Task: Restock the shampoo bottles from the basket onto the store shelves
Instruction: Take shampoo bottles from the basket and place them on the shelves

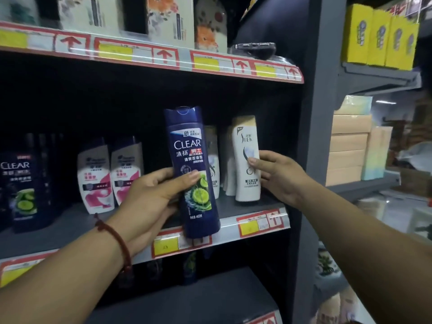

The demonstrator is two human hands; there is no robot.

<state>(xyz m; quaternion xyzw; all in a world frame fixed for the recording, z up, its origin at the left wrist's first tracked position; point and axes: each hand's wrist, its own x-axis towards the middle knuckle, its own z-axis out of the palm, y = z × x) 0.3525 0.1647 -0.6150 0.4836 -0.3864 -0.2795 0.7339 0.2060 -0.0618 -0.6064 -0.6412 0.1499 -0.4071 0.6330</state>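
Left hand (149, 195) grips one dark-blue plastic CLEAR shampoo bottle (192, 169); beside it, our right hand (278, 176) pinches one cream SLEK bottle (246, 160).

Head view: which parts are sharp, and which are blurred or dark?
In the head view, the dark blue plastic Clear bottle in the left hand is sharp; the floral boxes above look blurred; the shelf recess is dark; the grey upright bows from wide-angle distortion.
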